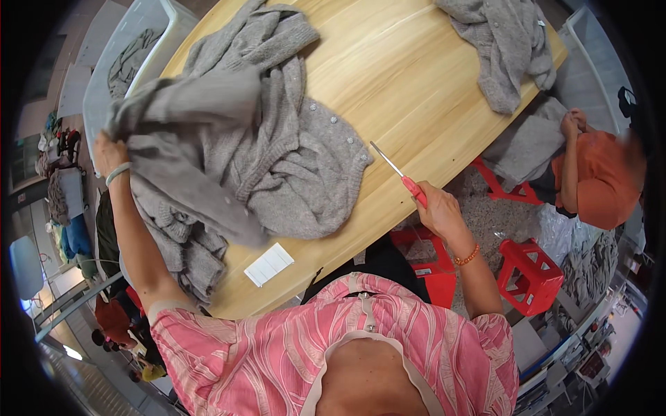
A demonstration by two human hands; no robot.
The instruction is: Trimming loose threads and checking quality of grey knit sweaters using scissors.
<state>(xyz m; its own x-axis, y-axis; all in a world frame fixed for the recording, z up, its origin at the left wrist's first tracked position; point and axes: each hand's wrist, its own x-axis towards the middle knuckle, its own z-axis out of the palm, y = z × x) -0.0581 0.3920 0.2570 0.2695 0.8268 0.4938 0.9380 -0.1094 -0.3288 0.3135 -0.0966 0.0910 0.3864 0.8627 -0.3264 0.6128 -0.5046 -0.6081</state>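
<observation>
My left hand [109,154] is closed on the edge of a grey knit cardigan [305,180], lifting part of it at the table's left side. The raised cloth is blurred by motion. Several round, glittery buttons run along the cardigan's right edge, which lies on the table. Out past the table's near edge, my right hand [442,213] is closed round a red-handled tool [411,186]. Its slim metal end points up and left toward the cardigan; whether it is a pair of scissors or a single-shaft tool I cannot tell.
More grey knitwear lies on the wooden table [374,62], including a garment [503,52] at the far right. A white label card [268,264] rests near the front edge. Pale bins [163,55] flank the table. Red stools [531,277] and a seated person in orange are on the right.
</observation>
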